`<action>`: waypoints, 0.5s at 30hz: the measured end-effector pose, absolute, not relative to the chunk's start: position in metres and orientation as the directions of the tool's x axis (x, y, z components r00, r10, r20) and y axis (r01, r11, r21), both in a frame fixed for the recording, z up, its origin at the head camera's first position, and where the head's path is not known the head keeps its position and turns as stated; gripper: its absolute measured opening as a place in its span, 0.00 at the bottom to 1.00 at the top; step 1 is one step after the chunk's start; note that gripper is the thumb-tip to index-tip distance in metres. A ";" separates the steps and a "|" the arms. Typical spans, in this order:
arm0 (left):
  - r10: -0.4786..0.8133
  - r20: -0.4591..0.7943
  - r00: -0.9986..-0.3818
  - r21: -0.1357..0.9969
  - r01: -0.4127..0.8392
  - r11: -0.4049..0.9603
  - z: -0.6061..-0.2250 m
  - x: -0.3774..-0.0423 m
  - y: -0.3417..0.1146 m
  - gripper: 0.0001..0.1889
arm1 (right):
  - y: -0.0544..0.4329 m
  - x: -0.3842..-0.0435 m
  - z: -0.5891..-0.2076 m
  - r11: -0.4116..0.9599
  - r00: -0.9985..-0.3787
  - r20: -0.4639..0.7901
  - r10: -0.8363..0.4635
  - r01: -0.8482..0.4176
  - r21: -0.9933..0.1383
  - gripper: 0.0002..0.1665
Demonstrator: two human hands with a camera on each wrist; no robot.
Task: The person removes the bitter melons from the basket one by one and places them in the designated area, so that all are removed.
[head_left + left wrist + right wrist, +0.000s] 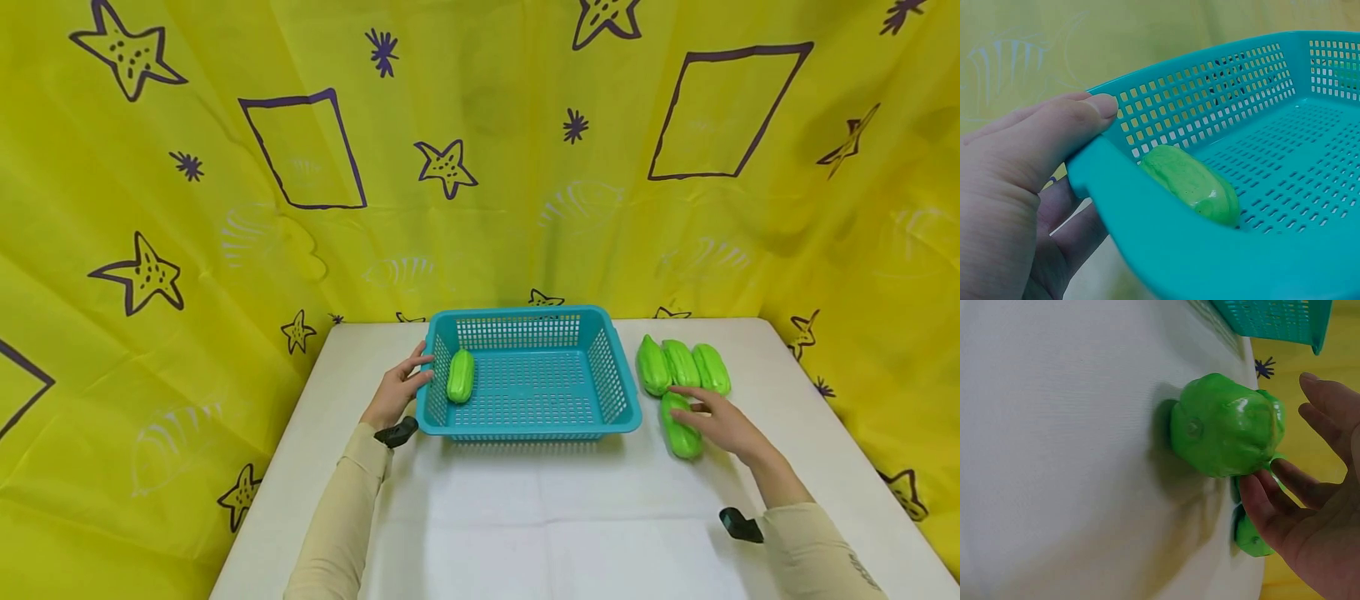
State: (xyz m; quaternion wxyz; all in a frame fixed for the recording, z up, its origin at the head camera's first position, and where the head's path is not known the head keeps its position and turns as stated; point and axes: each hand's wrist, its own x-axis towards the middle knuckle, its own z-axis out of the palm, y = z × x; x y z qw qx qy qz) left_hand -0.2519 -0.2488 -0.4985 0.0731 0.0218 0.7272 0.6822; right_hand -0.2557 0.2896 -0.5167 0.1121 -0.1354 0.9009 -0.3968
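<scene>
A turquoise perforated basket (525, 431) stands on the table. My left hand (393, 392) grips its left rim; in the left wrist view the thumb (1105, 106) lies over the edge, with other fingers below it outside. One green, ribbed, gourd-like vegetable (461, 377) lies inside along the left wall. Right of the basket, my right hand (723, 421) reaches over another green gourd-like vegetable (682, 437), fingers spread and loosely bent. In the right wrist view the fingertips come right beside this vegetable (1222, 428), not wrapped round it.
Three more green vegetables (680, 363) lie side by side behind the one at my right hand. The white table (540, 533) ends at a yellow patterned curtain (495, 242) at the back and sides. Dark wrist devices (741, 526) sit near both cuffs.
</scene>
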 end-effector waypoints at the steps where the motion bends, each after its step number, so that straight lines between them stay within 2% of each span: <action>1: 0.131 -0.075 -0.988 0.995 -0.066 0.073 -0.498 -0.252 -0.249 0.25 | 0.290 -0.255 -0.514 0.647 -0.938 -0.091 -0.334 -0.158 -0.746 0.33; 11: 0.132 -0.072 -0.989 0.994 -0.060 0.089 -0.497 -0.252 -0.249 0.26 | 0.287 -0.253 -0.490 0.635 -0.944 -0.030 -0.329 -0.198 -0.747 0.33; 15: 0.128 -0.080 -0.989 0.993 -0.068 0.093 -0.497 -0.251 -0.248 0.25 | 0.282 -0.253 -0.477 0.567 -0.952 -0.040 -0.303 -0.146 -0.811 0.37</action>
